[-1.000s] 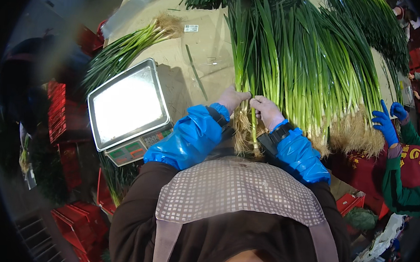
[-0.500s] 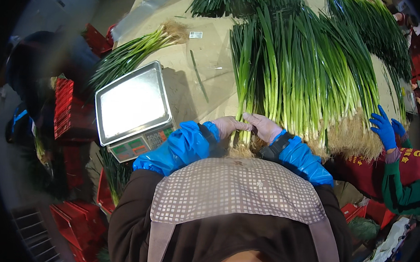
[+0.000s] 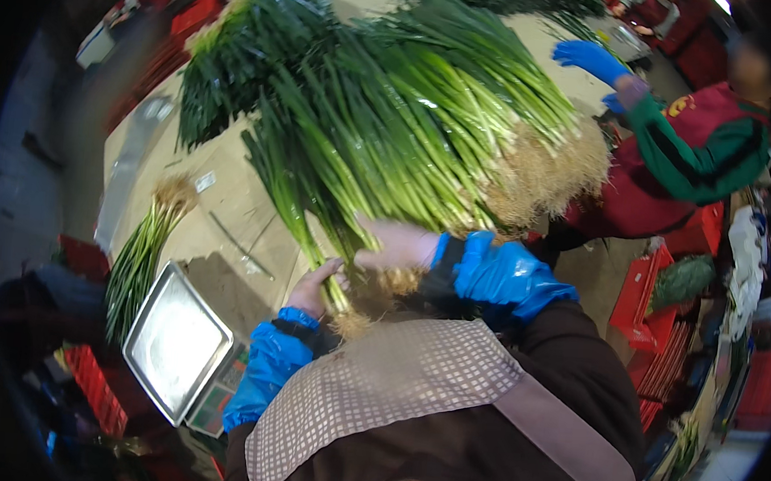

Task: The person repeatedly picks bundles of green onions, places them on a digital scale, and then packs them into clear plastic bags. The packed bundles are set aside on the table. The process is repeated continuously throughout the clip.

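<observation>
A big heap of green onions [image 3: 411, 126] with pale roots lies across the tan table [image 3: 227, 203]. My left hand [image 3: 315, 285] grips a thin bunch of green onions [image 3: 303, 208] near its root end. My right hand [image 3: 394, 246] lies on the stalks just to the right of it, fingers closed around the same bunch. Both forearms wear blue plastic sleeve covers. A checked apron covers my chest below.
A weighing scale with a steel pan [image 3: 177, 342] stands at the lower left. A small separate bundle of onions [image 3: 143, 250] lies beside it. Another person in a red and green top with a blue glove [image 3: 590, 58] works at the right. Red crates [image 3: 641, 290] stand around.
The view has swung to the right and tilted. My hands have drawn a thin bunch out of the heap toward me, and the scale now sits lower left.
</observation>
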A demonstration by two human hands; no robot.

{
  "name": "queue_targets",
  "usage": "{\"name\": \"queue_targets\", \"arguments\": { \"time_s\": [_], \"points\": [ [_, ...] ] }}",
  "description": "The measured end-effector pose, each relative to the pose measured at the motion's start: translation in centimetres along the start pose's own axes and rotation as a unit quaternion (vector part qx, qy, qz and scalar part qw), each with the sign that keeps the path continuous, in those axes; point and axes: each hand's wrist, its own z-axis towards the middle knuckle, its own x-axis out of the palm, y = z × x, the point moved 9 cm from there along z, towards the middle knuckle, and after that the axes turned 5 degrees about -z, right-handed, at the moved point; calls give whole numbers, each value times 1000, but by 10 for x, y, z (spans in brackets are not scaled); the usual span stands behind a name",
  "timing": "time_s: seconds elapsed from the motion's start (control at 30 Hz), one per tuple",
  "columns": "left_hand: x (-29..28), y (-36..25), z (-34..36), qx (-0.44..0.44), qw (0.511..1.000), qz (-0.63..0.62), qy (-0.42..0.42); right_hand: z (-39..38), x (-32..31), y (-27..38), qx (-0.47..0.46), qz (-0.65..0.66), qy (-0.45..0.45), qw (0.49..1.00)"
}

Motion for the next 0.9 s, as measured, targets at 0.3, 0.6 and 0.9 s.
{"name": "queue_targets", "arguments": {
  "time_s": [0.3,0.6,0.9],
  "points": [
    [-1,26,7,-49,996,-30,-67,-137,-345,-177,372,-359,-271,812],
    [-5,31,19,-13,998,-9,-61,-124,-349,-261,454,-340,-91,819],
    [-4,6,9,232,812,532,64,-109,-327,-231,262,-79,-146,951]
  ]
}}
